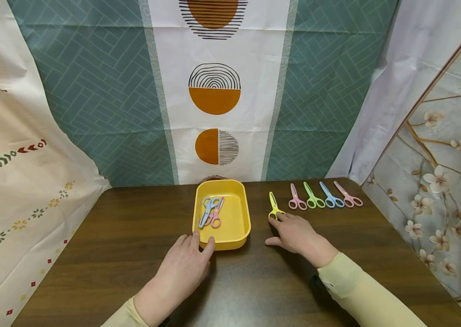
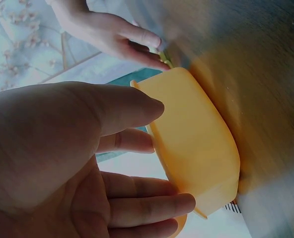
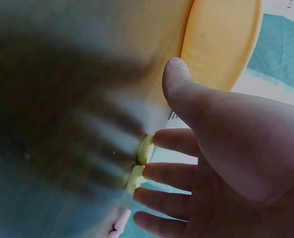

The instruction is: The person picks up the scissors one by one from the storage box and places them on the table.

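Observation:
A yellow plastic tray (image 1: 236, 238) holds blue scissors (image 1: 207, 213) and pink scissors (image 1: 215, 221), lying crossed on its left side. At the tray's front left corner is my left hand (image 1: 183, 263), fingers extended and thumb apart, by the rim; firm contact is hard to make out. Yellow scissors (image 1: 273, 204) lie on the table right of the tray, blades pointing away. My right hand (image 1: 295, 234) reaches over their handles, fingertips at the loops and thumb spread away. The right wrist view shows fairly straight fingers against the yellow handles (image 3: 146, 148).
To the right, pink scissors (image 1: 297, 202), green scissors (image 1: 314, 200), blue scissors (image 1: 331, 199) and more pink scissors (image 1: 349, 199) lie in a row on the brown wooden table (image 1: 132, 254). A patterned curtain (image 1: 107, 91) hangs behind the table's back edge.

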Demonstrator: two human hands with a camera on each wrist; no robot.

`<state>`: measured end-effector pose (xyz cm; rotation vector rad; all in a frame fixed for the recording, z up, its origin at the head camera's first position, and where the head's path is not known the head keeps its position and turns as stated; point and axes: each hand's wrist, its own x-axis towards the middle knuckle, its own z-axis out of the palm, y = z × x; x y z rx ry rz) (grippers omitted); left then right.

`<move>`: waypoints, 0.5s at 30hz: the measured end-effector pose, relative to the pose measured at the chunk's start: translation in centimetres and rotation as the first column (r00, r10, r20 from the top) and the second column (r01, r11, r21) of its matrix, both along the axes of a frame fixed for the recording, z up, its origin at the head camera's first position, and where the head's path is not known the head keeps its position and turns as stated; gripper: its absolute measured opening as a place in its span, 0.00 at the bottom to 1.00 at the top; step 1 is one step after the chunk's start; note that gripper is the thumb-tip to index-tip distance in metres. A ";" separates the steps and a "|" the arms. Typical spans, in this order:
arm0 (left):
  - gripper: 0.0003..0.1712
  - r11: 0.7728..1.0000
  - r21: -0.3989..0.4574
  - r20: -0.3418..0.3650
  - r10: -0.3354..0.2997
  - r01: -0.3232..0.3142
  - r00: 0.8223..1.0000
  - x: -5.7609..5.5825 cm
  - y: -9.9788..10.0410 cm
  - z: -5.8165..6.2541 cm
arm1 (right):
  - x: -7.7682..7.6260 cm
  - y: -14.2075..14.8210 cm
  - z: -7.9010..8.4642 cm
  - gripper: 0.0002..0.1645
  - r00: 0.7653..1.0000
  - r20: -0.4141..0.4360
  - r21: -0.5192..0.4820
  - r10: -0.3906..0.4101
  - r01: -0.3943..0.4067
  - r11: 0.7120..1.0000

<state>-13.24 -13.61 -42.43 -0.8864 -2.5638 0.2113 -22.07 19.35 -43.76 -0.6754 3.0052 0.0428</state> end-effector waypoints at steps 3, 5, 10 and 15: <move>0.31 1.000 0.000 -0.003 -0.001 0.001 1.000 0.0 0.0 0.0 | -0.6 0.0 -0.1 0.46 1.000 -0.010 0.009 0.000 0.000 1.000; 0.31 1.000 0.002 -0.003 -0.004 0.004 1.000 0.0 0.0 0.0 | -0.9 0.0 -0.2 0.46 1.000 -0.022 0.015 0.002 -0.002 1.000; 0.31 1.000 0.004 0.006 -0.001 0.001 1.000 0.0 0.0 0.0 | -1.7 -0.1 -0.2 0.45 0.998 -0.056 0.021 0.009 -0.008 1.000; 0.30 1.000 0.009 0.007 -0.002 0.002 1.000 0.0 0.0 0.1 | -2.5 -0.1 -0.2 0.45 0.999 -0.054 0.013 0.001 0.000 1.000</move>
